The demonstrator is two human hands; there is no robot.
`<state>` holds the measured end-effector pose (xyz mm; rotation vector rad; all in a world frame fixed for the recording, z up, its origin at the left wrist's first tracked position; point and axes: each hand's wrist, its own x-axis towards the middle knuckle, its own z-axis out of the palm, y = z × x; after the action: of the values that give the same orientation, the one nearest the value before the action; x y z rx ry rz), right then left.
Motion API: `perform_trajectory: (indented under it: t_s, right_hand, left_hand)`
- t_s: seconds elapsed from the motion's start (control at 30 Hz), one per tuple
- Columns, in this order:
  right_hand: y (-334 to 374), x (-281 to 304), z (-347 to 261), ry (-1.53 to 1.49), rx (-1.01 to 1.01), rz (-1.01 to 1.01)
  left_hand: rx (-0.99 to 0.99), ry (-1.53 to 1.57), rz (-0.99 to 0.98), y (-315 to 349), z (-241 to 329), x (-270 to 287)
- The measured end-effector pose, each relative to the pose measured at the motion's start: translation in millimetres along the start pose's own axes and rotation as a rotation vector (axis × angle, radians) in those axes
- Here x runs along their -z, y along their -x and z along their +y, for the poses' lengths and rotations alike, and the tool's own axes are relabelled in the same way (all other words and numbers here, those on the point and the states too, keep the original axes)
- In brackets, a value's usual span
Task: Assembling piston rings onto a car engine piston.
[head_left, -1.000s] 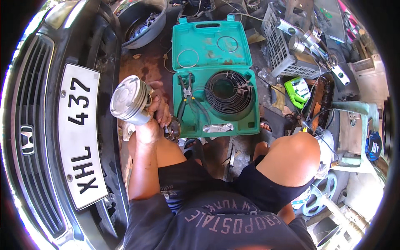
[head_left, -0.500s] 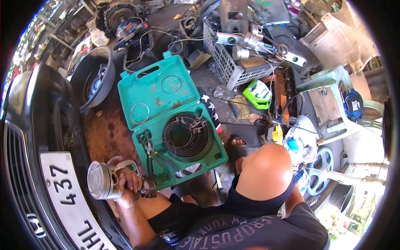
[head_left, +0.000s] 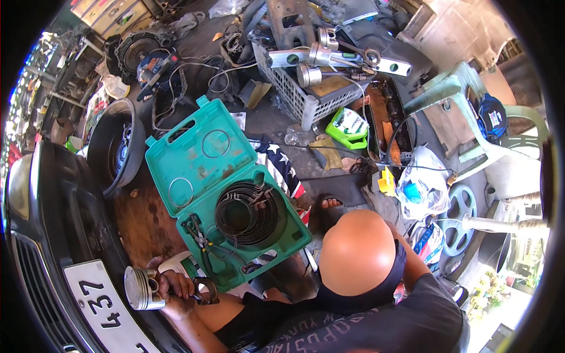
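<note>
My left hand (head_left: 176, 291) grips a piston on its connecting rod. The silver piston (head_left: 141, 288) points left, and the rod's dark big end (head_left: 206, 290) sticks out to the right of my fingers. Just beyond the hand lies an open green plastic case (head_left: 200, 159). Its base holds a stack of dark metal rings (head_left: 246, 213) and black-handled pliers (head_left: 200, 235). Two thin rings (head_left: 216, 144) rest inside the lid. My right arm (head_left: 406, 244) goes down behind my bent knee (head_left: 359, 253), which hides the right hand.
At left stands a black car bumper (head_left: 65, 217) with a plate, and a round dark basin (head_left: 120, 144). A grey crate (head_left: 294, 100) bears several pistons with rods and a level. A green bottle (head_left: 348, 126), plastic bags (head_left: 424, 182) and a pale green chair (head_left: 465, 117) are to the right.
The view has swung, so the case and crate sit further left in the picture. My left hand keeps its grip on the piston, now slightly lower in view.
</note>
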<state>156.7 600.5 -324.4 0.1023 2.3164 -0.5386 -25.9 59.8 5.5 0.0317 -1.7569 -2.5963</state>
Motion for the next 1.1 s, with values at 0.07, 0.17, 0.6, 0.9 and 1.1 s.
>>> perform_trajectory:
  t_s: [0.07,0.17,0.6,0.9,1.1]
  right_hand:
    - [24,30,-20,-0.057,0.077,0.043]
    - [28,17,-14,-0.174,0.121,0.004]
    - [122,19,-63,-0.112,-0.488,0.070]
    - [201,-47,11,-0.264,-0.934,0.321]
    - [224,-41,-16,-0.404,-0.760,0.446]
  left_hand:
    - [0.022,0.015,0.029,-1,-4,2]
    - [0.034,0.003,0.027,0,-2,7]
    - [0.017,-0.124,-0.036,-16,-2,20]
    - [0.138,-0.107,-0.171,-45,-4,41]
    - [0.170,-0.040,-0.219,-58,15,58]
